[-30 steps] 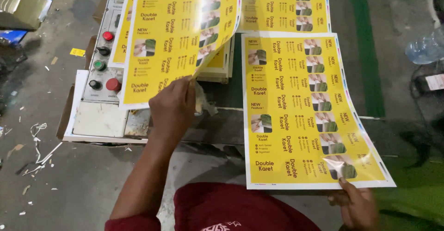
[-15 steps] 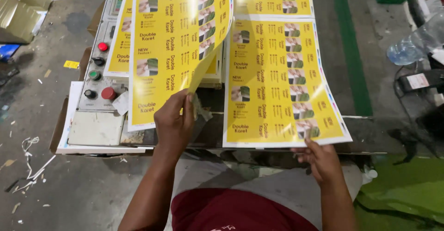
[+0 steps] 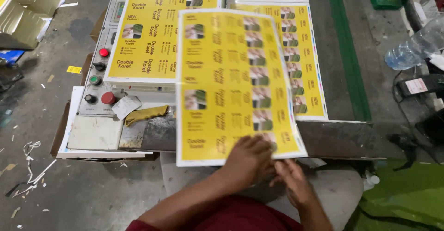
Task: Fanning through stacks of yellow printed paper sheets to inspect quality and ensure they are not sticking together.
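While the yellow printed sheet [image 3: 233, 83] hung blurred above the metal tabletop [image 3: 337, 138], the left hand [image 3: 247, 159] pinched its near edge in a closed grip and the right hand [image 3: 293, 182] touched underneath, its grip impossible to tell; a matching stack [image 3: 148, 32] lay left.

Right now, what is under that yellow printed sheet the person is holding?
Under the held yellow sheet lies another yellow printed sheet, its right strip showing, on the metal bench. The rest of that sheet is covered. Both hands, left hand and right hand, grip the near edge.
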